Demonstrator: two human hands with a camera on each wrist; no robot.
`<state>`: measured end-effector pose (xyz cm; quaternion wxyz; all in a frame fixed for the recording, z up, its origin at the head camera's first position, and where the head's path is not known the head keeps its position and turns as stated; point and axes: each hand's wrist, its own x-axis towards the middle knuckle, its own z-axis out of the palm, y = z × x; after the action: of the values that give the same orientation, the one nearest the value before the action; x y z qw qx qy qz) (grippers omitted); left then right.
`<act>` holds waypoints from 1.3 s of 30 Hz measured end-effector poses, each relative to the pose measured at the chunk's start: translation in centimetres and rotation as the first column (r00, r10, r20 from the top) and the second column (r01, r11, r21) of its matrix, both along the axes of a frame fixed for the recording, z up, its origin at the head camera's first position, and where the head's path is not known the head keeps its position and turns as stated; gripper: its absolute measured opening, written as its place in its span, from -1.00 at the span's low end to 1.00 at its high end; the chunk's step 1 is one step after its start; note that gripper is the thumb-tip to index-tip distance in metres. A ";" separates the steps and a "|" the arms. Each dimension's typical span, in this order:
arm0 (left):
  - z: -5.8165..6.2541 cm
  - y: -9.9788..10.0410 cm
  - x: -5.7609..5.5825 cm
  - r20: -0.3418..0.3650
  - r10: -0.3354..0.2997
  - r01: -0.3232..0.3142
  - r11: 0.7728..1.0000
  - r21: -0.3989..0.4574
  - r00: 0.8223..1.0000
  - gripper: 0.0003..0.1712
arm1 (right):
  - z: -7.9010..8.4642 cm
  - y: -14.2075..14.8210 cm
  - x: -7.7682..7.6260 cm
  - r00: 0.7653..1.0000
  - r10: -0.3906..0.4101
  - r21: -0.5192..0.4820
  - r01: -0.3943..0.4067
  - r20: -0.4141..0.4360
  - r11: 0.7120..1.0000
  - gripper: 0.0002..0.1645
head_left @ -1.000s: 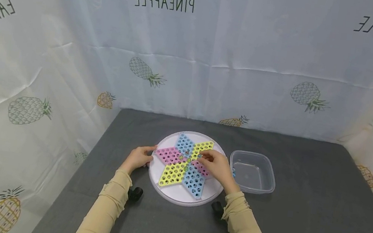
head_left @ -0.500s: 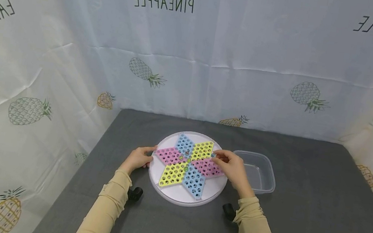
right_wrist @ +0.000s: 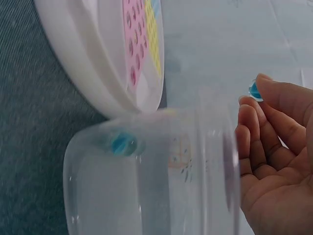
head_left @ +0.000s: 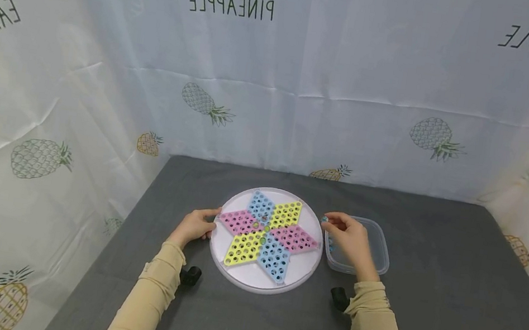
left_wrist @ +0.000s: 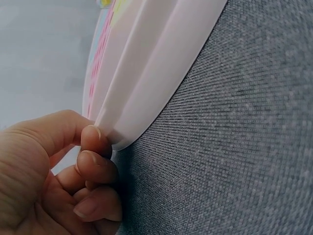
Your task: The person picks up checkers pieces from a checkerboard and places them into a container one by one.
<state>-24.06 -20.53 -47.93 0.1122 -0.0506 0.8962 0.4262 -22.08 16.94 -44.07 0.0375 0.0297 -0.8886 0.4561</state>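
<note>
A round white Chinese checkers board with a star of pink, yellow and blue perforated points lies on the table. At its left edge, my left hand pinches the rim between thumb and curled fingers. My right hand is over the near-left side of a clear plastic container, right of the board. Between its thumb and forefinger it pinches a blue marble. Another blue marble shows through the container's wall in the right wrist view. Green marbles sit in holes around the star's middle.
A dark grey cloth covers the table. A white curtain printed with pineapples hangs behind and at both sides. Black wrist cameras stick out below both wrists.
My right hand has moved right, from over the star's right side to above the container's left rim, with the blue marble in its fingers. The left hand stays on the board's rim.
</note>
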 end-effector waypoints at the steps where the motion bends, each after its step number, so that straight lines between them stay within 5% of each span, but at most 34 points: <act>1: 0.1 0.0 0.0 0.001 0.000 0.000 1.000 0.000 1.000 -0.37 | 0.0 0.2 0.0 1.000 -0.003 -0.003 0.003 0.009 1.000 -0.56; 22: -0.1 -0.3 0.0 -0.002 0.015 -0.015 1.000 -0.005 1.000 -0.37 | -2.7 2.5 -2.5 0.989 0.085 0.225 -0.111 0.121 0.968 -0.66; 39: -0.2 0.1 0.5 -0.022 0.001 -0.002 1.000 -0.001 1.000 -0.38 | -3.4 2.8 -2.3 0.986 0.088 0.237 -0.120 0.141 0.964 -0.65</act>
<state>-23.54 -20.46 -48.14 0.1020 -0.0465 0.8975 0.4266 -24.40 19.69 -47.45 -0.0482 0.0513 -0.9357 0.3456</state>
